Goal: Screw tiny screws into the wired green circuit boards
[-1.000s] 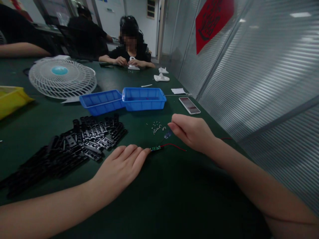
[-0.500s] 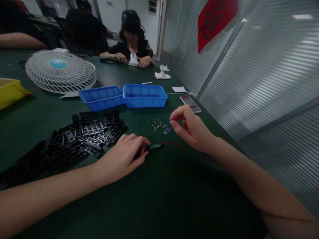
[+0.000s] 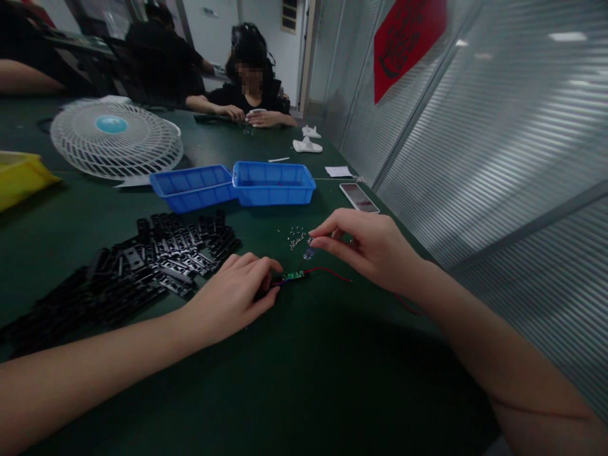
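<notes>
My left hand pinches one end of a narrow black plastic part on the green table; its fingers hide much of that part. On it lies a small green circuit board, with a red wire running out to the right. My right hand is closed on the clear handle of a small screwdriver. The thin shaft points down at the board; whether the tip touches is too small to tell. Just behind the board lie several tiny screws.
A heap of black plastic parts lies left. Two blue bins stand behind the screws, a phone to their right. Farther back are a white fan grille, a yellow bin, white plastic pieces and a seated person.
My right hand has moved left and slightly down, and the screwdriver now stands more upright over the board. My left hand keeps its hold on the black part.
</notes>
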The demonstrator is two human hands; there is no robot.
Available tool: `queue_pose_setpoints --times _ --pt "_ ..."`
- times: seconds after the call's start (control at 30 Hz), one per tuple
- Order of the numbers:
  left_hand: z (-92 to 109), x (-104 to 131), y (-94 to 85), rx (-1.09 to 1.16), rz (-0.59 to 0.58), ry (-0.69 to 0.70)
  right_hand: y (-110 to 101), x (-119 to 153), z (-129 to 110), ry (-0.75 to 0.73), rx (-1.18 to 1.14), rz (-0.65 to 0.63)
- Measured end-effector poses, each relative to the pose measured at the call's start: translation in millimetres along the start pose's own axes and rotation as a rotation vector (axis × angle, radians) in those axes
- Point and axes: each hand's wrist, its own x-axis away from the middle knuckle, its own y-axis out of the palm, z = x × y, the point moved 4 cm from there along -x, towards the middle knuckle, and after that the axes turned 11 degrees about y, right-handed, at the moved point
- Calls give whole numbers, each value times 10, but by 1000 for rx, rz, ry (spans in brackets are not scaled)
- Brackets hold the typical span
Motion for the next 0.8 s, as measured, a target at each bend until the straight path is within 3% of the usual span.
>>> queue_pose_setpoints --times 0.13,0.37,0.43,0.63,0.8 --pt "1 -5 8 -13 27 5 55 -5 17 82 167 63" --pt "12 -4 1 -8 27 1 153 -16 228 249 316 20" --pt "18 -3 -7 -9 16 -2 173 -21 277 244 263 -22" --pt "15 4 -5 -24 29 -7 196 -47 273 35 -26 -104" --pt "27 5 -34 -5 54 9 211 -38 305 29 -169 17"
